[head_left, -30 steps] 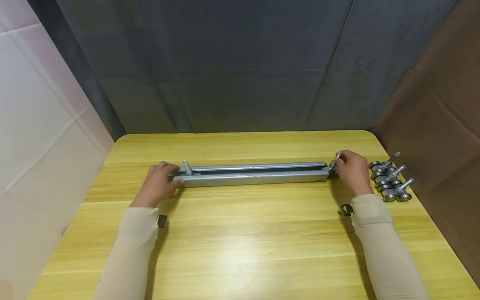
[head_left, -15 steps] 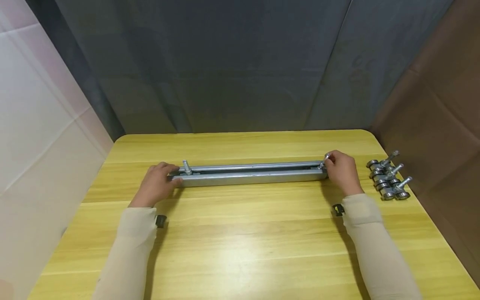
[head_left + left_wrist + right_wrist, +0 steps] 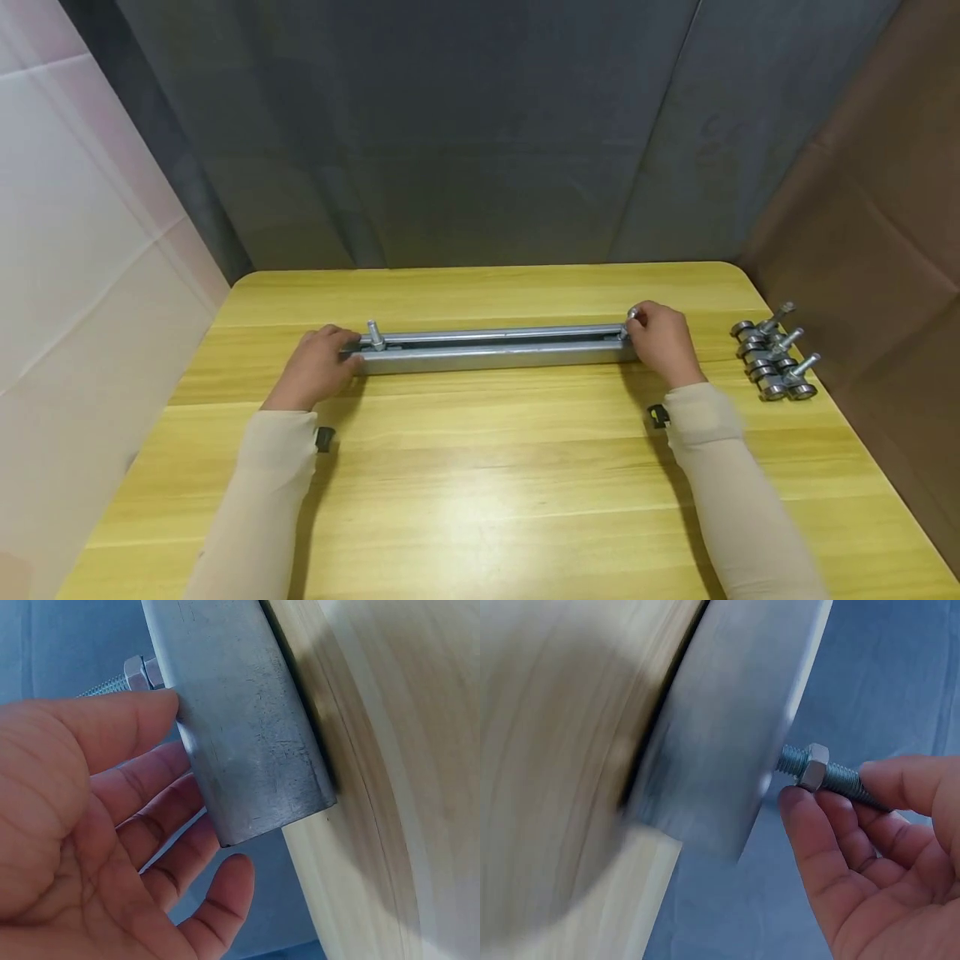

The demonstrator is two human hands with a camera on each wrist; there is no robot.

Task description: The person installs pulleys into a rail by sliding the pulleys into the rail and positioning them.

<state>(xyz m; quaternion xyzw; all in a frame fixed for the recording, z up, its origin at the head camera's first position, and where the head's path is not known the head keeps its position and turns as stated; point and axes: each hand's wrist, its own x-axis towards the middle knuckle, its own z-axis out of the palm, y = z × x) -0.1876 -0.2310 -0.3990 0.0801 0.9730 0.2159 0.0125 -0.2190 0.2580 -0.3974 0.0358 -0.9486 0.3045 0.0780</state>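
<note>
A grey metal channel rail lies across the table with its slot facing up. My left hand holds its left end; in the left wrist view the thumb touches the upper edge and the fingers go behind the rail. Just beside that hand a threaded bolt stands up out of the slot. At the right end, my right hand pinches a second threaded bolt between thumb and fingers. This bolt carries a hex nut and sticks out of the slot. Whatever it is fixed to is hidden inside the rail.
Three roller trolleys with upright, tilted bolts sit close together near the right edge of the wooden table. A dark curtain hangs behind, with a white cloth on the left and a brown one on the right.
My right hand has moved left, carrying the bolt from just outside the rail's right end into the slot. The left hand stays at the left end.
</note>
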